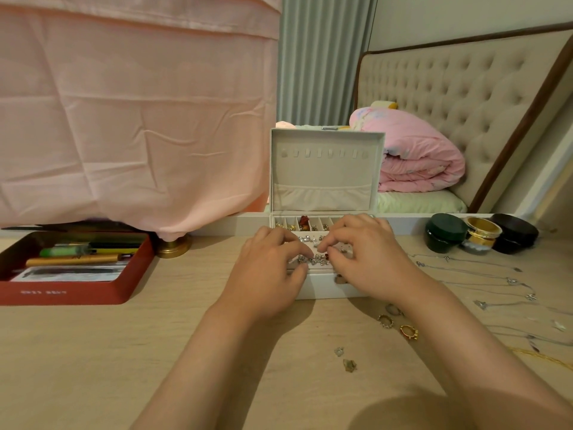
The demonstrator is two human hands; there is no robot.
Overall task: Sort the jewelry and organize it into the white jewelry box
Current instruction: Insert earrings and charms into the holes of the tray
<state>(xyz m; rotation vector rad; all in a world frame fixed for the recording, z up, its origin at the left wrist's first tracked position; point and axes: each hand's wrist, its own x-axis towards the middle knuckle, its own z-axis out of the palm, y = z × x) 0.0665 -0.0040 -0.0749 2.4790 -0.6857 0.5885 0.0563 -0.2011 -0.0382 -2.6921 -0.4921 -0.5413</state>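
The white jewelry box [325, 169] stands open at the desk's middle, lid upright. Its back compartments hold small earrings and a red piece [304, 222]. Both my hands hover over the box's front tray. My left hand [266, 268] has curled fingers touching the silver earrings [316, 259] in the tray. My right hand [369, 259] pinches something small above the same earrings; what it holds is too small to tell. Loose rings [408, 332] lie on the desk right of the box. Silver necklaces [508, 280] lie stretched out further right.
A red tin tray [65, 291] with pens sits at the left. Dark jars and a gold-rimmed jar [480, 234] stand at the back right. A pink cloth [133, 113] hangs over a brass-based stand at the back left. A bed lies behind the desk.
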